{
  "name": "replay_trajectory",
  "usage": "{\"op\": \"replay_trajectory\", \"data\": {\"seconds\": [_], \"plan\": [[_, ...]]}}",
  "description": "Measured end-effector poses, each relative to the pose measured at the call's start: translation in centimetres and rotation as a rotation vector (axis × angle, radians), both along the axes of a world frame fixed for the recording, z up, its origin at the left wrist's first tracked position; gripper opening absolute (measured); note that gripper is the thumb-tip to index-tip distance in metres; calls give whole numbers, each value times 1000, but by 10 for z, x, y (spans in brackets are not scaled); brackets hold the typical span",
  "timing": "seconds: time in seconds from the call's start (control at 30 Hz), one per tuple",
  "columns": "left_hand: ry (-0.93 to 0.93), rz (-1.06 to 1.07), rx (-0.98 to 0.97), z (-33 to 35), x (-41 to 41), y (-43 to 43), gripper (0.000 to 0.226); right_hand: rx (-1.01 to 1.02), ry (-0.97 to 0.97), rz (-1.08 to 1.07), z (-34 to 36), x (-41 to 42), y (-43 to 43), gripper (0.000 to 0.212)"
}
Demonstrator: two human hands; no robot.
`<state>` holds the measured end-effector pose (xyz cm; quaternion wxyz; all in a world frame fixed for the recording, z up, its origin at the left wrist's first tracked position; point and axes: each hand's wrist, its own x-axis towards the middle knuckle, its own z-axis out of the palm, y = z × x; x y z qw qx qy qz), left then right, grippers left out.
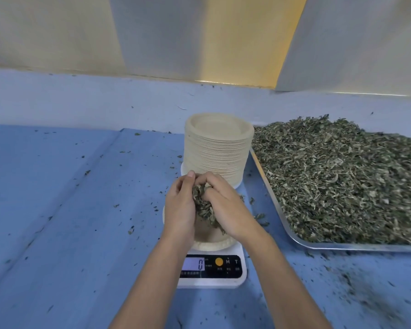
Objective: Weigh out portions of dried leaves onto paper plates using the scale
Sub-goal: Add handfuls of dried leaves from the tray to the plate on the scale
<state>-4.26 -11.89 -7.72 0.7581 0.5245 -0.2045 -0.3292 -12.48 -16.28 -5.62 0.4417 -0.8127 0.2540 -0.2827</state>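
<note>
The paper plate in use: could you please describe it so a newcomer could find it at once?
Left of the metal tray of dried leaves stands a white scale. The plate lies on its platform, beneath the left hand and right hand. Unlike the tall stack behind, it is single.

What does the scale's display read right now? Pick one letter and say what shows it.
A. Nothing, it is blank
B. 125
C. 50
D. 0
D: the display on the scale shows a single 0, with the left hand and right hand gripping the clump of dried leaves over the paper plate.
</note>
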Motion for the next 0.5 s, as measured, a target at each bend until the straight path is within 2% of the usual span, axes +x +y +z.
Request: {"op": "replay_trajectory", "data": {"seconds": [0.13, 0.37, 0.5], "plan": [[63, 48, -30, 2, 2, 2, 7, 28, -83, -4, -1, -3, -3, 31], [73, 113, -63, 1, 6, 1, 7, -57, -60, -80, -5, -3, -6, 32], [151, 122, -126, 3, 13, 5, 7, -118, -15, -125, -8, -8, -12, 27]]}}
